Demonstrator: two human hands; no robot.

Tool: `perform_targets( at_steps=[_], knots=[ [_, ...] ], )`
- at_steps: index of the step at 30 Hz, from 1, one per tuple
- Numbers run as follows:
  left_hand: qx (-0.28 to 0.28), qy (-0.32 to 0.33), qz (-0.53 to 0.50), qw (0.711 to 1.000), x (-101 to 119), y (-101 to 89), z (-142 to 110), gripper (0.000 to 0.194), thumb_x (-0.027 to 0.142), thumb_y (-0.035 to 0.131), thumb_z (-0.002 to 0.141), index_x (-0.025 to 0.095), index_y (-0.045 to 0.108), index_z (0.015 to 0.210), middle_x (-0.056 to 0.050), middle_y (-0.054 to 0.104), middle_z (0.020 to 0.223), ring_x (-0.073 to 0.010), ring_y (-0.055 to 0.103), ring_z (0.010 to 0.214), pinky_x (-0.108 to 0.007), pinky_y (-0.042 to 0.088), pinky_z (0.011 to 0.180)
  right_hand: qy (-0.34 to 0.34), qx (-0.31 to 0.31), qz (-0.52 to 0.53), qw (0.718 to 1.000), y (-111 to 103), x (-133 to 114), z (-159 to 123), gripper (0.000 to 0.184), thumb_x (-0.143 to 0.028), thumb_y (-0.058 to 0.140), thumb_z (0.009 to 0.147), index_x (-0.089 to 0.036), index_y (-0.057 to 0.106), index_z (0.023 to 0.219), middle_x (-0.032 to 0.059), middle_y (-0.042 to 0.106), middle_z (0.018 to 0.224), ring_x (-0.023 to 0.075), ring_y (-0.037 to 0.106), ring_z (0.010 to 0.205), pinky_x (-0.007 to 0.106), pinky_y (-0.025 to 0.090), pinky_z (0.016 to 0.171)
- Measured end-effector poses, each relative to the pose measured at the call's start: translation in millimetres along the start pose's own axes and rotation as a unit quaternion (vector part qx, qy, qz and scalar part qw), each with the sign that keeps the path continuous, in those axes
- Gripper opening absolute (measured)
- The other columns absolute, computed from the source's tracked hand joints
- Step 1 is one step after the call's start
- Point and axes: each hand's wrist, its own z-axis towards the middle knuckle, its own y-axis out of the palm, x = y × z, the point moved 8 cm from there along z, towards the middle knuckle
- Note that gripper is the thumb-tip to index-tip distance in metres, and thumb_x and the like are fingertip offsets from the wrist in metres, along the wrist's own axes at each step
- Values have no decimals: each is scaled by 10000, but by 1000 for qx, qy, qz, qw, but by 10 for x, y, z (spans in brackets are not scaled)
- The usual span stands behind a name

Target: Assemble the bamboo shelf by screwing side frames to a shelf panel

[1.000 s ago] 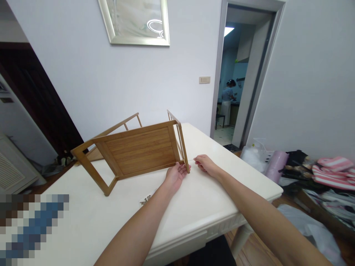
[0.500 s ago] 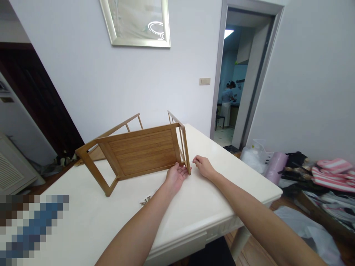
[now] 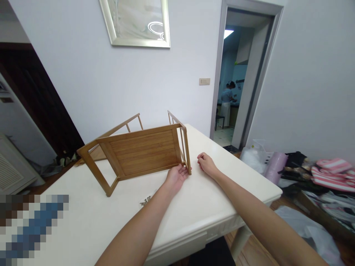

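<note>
A brown wooden shelf frame (image 3: 144,151) with a panel and slatted side pieces stands tipped on its side on the white table. My left hand (image 3: 176,178) is at its lower right corner, thumb on the near side and fingers curled around the bottom rail by the leg. My right hand (image 3: 206,163) is just right of that leg, apart from it, its fingers pinched together. Whatever lies between those fingertips is too small to make out. Several screws (image 3: 145,200) lie in a small pile on the table, left of my left forearm.
The white table (image 3: 216,199) has its back edge near the wall. A framed picture (image 3: 140,45) hangs above. Through the doorway at right, a person (image 3: 227,98) stands in another room. Bags, a pink roll (image 3: 277,168) and striped cloth (image 3: 332,171) pile up on the right.
My right hand has drawn back slightly to the right from the frame's leg; a thin shiny thing at its fingertips no longer shows. My left hand stays at the corner.
</note>
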Motion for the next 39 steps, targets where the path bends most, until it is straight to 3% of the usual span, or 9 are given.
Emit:
perform_targets(
  at_steps=[4,9,16,22,26,30,35,39],
  knots=[
    [-23,-8,12,1000,-10,23,-1,157,52,439,898,94,587,863,-148,673,776,-186,679,691,-311,570,691,11,-26,44,999,58,-32,-38,59,-190,482,727,-194,541,730,-32,561,563,95,442,401,226,313,419],
    [-42,-21,6,999,-33,44,5,159,63,453,889,81,610,884,-148,663,783,-189,669,698,-323,565,705,10,-53,101,993,86,-105,-91,154,-256,453,724,-177,578,681,-14,549,568,101,452,412,235,320,397],
    [-36,10,0,999,-38,112,-53,145,105,495,896,95,618,821,-104,642,729,-158,631,661,-278,542,674,-1,-29,126,992,112,-127,-100,204,-288,411,747,-174,580,726,10,559,631,123,516,500,239,396,467],
    [-79,45,36,995,-49,165,-68,87,63,569,813,101,641,785,-81,650,740,-137,603,655,-257,499,659,-146,31,-22,989,21,-451,-277,225,-264,386,834,-210,592,762,8,558,644,168,523,647,275,414,639],
    [-109,63,59,990,-59,179,-55,90,39,583,739,88,655,757,-83,657,765,-142,602,684,-268,480,696,-215,5,-68,974,94,-620,-422,317,-399,366,938,-223,553,753,18,566,669,175,521,650,283,398,663],
    [-104,65,57,991,-59,180,-56,134,9,573,690,91,664,743,-78,657,760,-137,590,690,-264,470,715,-247,-9,-83,965,131,-664,-491,335,-432,339,964,-224,559,821,38,606,736,184,549,680,285,391,678],
    [-130,82,72,985,-22,254,-110,208,-36,547,640,76,698,728,-97,681,800,-142,594,744,-256,466,765,-247,-4,-132,960,170,-662,-534,261,-445,451,923,-230,540,805,-1,529,607,161,479,564,268,339,592],
    [-124,91,96,984,-14,267,-141,215,-47,530,616,89,690,660,-93,684,745,-152,597,748,-260,456,774,-255,17,-195,947,196,-689,-563,209,-395,470,917,-226,515,803,9,555,615,153,481,544,266,317,575]
  ],
)
